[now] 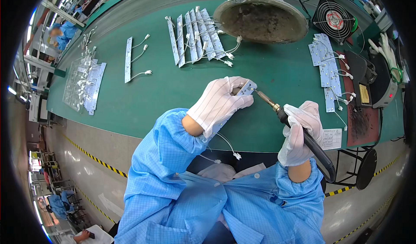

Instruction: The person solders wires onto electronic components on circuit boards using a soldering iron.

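In a white striped glove, my left hand (223, 101) grips a narrow white LED circuit board strip (247, 88), its end poking out past the thumb and fingers. The rest of the strip runs back under my wrist, and white wires with connectors (236, 155) dangle by the table's front edge. Gloved as well, my right hand (302, 133) is closed round the black handle of a soldering iron (274, 107). The iron's tip points up and left, at or very near the strip's right end; whether it touches I cannot tell.
Wired strips lie on the green table (160, 101): a row (195, 36), a single one (128, 60), a left pile (93, 88) and a right stack (325, 66). A fume hood (261, 18) hangs over the back. At right are a fan (333, 19) and soldering station (381, 81).
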